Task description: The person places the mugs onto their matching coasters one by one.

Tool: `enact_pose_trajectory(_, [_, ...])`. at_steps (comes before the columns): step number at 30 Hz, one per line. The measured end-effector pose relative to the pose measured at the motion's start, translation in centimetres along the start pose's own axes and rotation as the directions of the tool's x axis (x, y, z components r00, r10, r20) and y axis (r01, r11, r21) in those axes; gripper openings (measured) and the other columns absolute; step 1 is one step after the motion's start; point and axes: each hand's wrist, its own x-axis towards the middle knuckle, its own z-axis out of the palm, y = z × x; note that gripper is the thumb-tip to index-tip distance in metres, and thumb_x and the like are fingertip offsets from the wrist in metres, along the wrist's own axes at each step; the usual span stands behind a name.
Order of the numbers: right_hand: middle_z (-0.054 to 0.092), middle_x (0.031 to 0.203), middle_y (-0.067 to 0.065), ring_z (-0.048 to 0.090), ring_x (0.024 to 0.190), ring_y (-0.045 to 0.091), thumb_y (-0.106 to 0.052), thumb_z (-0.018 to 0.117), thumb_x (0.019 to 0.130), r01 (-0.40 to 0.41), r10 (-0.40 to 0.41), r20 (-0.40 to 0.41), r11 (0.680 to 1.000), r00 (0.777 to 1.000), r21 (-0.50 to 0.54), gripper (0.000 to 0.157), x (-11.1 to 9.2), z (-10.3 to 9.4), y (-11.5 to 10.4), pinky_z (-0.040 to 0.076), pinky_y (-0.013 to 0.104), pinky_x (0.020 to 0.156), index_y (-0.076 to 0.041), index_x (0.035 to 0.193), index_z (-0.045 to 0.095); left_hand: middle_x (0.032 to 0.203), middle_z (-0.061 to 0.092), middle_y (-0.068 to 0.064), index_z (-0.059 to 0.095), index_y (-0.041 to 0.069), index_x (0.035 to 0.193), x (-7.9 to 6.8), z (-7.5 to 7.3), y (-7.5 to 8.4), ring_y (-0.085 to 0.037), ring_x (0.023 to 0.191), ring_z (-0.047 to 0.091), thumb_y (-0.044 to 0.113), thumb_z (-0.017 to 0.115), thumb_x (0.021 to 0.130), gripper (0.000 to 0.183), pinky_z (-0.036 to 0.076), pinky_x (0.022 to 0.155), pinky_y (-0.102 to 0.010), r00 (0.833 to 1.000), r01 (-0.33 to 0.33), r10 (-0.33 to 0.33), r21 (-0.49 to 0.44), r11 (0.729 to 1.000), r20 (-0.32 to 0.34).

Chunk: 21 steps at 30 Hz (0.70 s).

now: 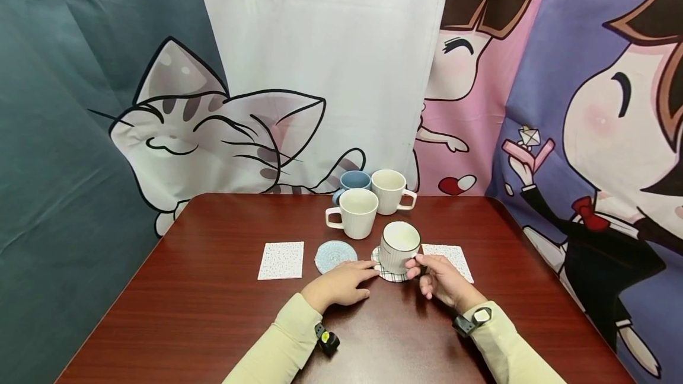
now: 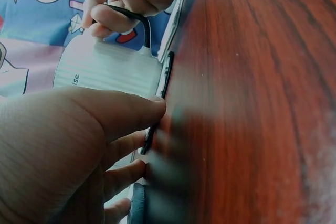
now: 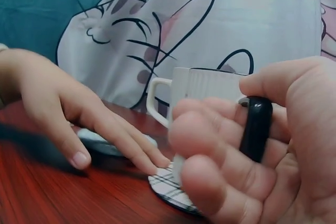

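Observation:
A white ribbed mug [image 1: 397, 248] with a dark rim stands on a round plaid coaster [image 3: 167, 188]. My right hand [image 1: 441, 280] grips the mug by its black handle [image 3: 256, 129], fingers curled round it and thumb on top. On the other side, my left hand [image 1: 344, 284] lies low over the table with its fingers extended. Its fingertips touch the coaster's edge, as the left wrist view also shows beside the mug's base [image 2: 118, 69].
Behind stand two white mugs [image 1: 358, 215] and a blue mug [image 1: 354, 180]. A round light-blue coaster [image 1: 333, 253] lies left of the plaid one. Square speckled coasters lie at far left [image 1: 281, 259] and at right [image 1: 452, 255], partly behind my right hand. Printed cloth hangs behind the table [image 1: 213, 313].

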Motion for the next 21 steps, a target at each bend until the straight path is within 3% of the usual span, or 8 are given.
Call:
enact_pose_trajectory(3, [0.076, 0.095, 0.005, 0.067, 0.056, 0.01, -0.02, 0.036, 0.111, -0.041, 0.03, -0.074, 0.987, 0.997, -0.157, 0.04, -0.2, -0.5, -0.5, 0.055, 0.024, 0.049, -0.001, 0.111, 0.071, 0.15, 0.051, -0.007, 0.058, 0.007, 0.142, 0.2, 0.0, -0.1, -0.02, 0.14, 0.046, 0.021, 0.062, 0.098, 0.047, 0.036, 0.115, -0.037, 0.999, 0.016, -0.017, -0.049, 0.999, -0.029])
enact_pose_trajectory(7, [0.073, 0.088, 0.007, 0.065, 0.057, 0.012, -0.022, 0.048, 0.107, -0.012, -0.083, -0.251, 0.935, 0.964, -0.354, 0.036, -0.3, -1.1, -1.0, 0.055, 0.028, 0.051, 0.01, 0.108, 0.065, 0.144, 0.055, -0.014, 0.051, -0.001, 0.144, 0.9, 0.2, -0.2, -0.026, 0.135, 0.05, 0.019, 0.06, 0.099, 0.051, 0.039, 0.113, -0.039, 0.98, 0.087, -0.13, -0.264, 0.961, -0.151])
enact_pose_trajectory(9, [0.07, 0.091, 0.006, 0.066, 0.067, 0.01, -0.014, 0.053, 0.104, 0.037, -0.186, -0.298, 0.895, 0.936, -0.444, 0.03, -0.1, -1.4, -0.9, 0.056, 0.026, 0.057, 0.014, 0.111, 0.06, 0.143, 0.053, -0.019, 0.045, -0.004, 0.147, 1.4, 0.4, -0.1, -0.032, 0.134, 0.051, 0.018, 0.058, 0.1, 0.054, 0.04, 0.112, -0.044, 0.951, 0.1, -0.216, -0.438, 0.893, -0.222])
enact_pose_trajectory(11, [0.067, 0.102, 0.009, 0.067, 0.083, 0.009, -0.003, 0.057, 0.1, 0.079, -0.263, -0.3, 0.857, 0.917, -0.509, 0.029, 0.3, -1.8, -0.4, 0.057, 0.024, 0.069, 0.016, 0.121, 0.053, 0.146, 0.049, -0.022, 0.038, -0.003, 0.152, 2.0, 0.7, 0.1, -0.035, 0.135, 0.049, 0.018, 0.054, 0.103, 0.056, 0.04, 0.112, -0.047, 0.919, 0.079, -0.293, -0.604, 0.793, -0.265])
enact_pose_trajectory(13, [0.063, 0.121, 0.016, 0.064, 0.102, 0.008, 0.005, 0.06, 0.096, 0.096, -0.294, -0.269, 0.819, 0.917, -0.565, 0.043, 0.7, -2.1, 0.1, 0.055, 0.022, 0.08, 0.015, 0.135, 0.045, 0.15, 0.045, -0.023, 0.033, -0.001, 0.155, 2.6, 1.0, 0.4, -0.038, 0.137, 0.047, 0.017, 0.049, 0.105, 0.055, 0.038, 0.113, -0.049, 0.897, 0.035, -0.343, -0.729, 0.684, -0.279])
enact_pose_trajectory(15, [0.054, 0.135, 0.026, 0.059, 0.116, 0.013, 0.008, 0.062, 0.093, 0.095, -0.283, -0.234, 0.801, 0.93, -0.591, 0.059, 1.1, -2.3, 0.6, 0.052, 0.02, 0.087, 0.012, 0.146, 0.037, 0.156, 0.039, -0.021, 0.03, 0.004, 0.158, 3.1, 1.4, 0.8, -0.037, 0.143, 0.04, 0.018, 0.043, 0.108, 0.054, 0.032, 0.117, -0.051, 0.89, 0.011, -0.368, -0.796, 0.605, -0.268])
enact_pose_trajectory(17, [0.046, 0.143, 0.032, 0.055, 0.122, 0.019, 0.007, 0.065, 0.092, 0.073, -0.252, -0.228, 0.806, 0.941, -0.588, 0.068, 1.3, -2.3, 0.9, 0.052, 0.021, 0.086, 0.008, 0.152, 0.033, 0.159, 0.035, -0.018, 0.029, 0.009, 0.16, 3.5, 1.8, 1.2, -0.035, 0.146, 0.034, 0.02, 0.038, 0.11, 0.052, 0.026, 0.119, -0.052, 0.892, 0.005, -0.375, -0.825, 0.566, -0.252])
enact_pose_trajectory(21, [0.045, 0.144, 0.033, 0.053, 0.124, 0.032, 0.001, 0.069, 0.091, 0.053, -0.23, -0.235, 0.812, 0.944, -0.582, 0.071, 1.6, -2.1, 1.0, 0.053, 0.024, 0.082, 0.003, 0.154, 0.034, 0.164, 0.029, -0.013, 0.027, 0.01, 0.161, 3.8, 2.3, 1.7, -0.031, 0.151, 0.025, 0.022, 0.033, 0.111, 0.051, 0.022, 0.12, -0.053, 0.896, -0.019, -0.365, -0.841, 0.54, -0.254])
